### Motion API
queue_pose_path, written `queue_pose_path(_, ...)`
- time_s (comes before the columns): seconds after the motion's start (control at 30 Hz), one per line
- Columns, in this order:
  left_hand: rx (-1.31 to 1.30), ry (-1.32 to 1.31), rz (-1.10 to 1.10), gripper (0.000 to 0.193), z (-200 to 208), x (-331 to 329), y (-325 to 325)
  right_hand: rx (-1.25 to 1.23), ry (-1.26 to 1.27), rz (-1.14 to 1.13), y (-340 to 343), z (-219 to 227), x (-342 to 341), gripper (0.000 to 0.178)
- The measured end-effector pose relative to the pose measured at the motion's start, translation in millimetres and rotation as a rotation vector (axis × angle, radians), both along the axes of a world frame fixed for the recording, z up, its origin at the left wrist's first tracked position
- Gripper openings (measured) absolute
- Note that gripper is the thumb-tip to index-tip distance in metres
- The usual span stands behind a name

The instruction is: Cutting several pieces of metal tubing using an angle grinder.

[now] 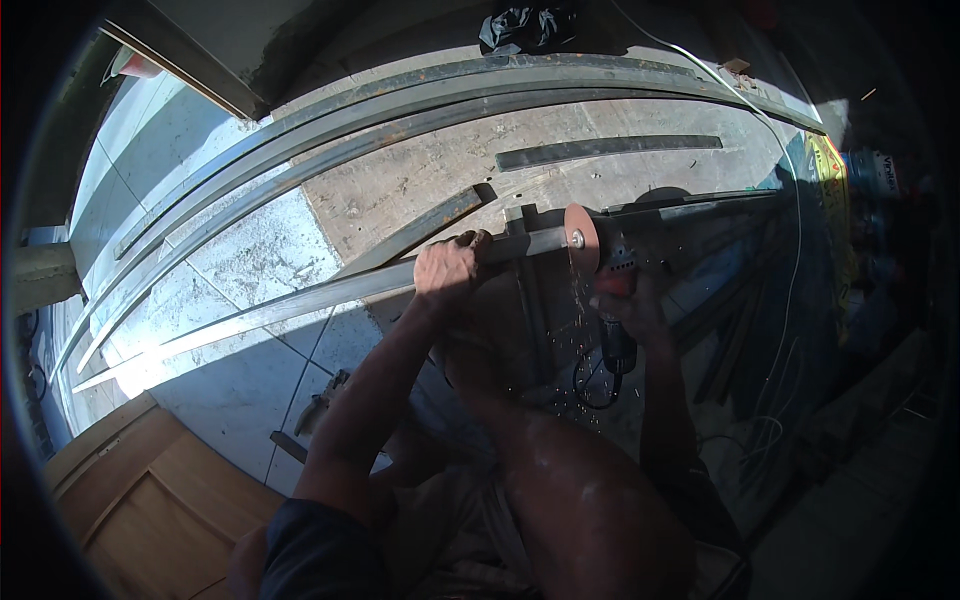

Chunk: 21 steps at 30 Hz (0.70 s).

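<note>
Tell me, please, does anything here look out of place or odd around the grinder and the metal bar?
The left hand grips the metal bar bare, close to the spinning disc of the angle grinder, and sparks fall toward the person's bare leg.

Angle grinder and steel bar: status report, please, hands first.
Left hand clamped on long steel bar. Right hand gripping angle grinder, disc at the bar, sparks falling. Person's knee close under the cut.

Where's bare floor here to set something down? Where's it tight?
Free: sunlit pale floor tiles between the long steel bar and the wooden panel; bare concrete slab between the curved steel rails and the flat dark metal strip. Crowded: around the left hand, right hand and sparking orange cutting disc.
</note>
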<state>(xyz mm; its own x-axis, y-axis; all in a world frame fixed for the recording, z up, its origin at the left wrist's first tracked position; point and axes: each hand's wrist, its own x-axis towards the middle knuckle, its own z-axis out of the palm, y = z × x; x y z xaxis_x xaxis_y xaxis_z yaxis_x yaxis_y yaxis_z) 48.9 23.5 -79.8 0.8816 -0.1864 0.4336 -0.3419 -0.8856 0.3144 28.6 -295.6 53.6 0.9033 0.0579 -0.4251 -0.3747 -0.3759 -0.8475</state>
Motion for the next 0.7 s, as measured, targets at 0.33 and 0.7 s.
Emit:
queue_pose_path(0.33,0.087,0.016,-0.011,0.012,4,-1,-4,0.100,-0.032,-0.040,8,4,6,0.047)
queue_pose_path(0.7,0.079,-0.005,-0.015,0.028,15,1,-4,0.121,0.037,-0.042,4,-5,4,0.044)
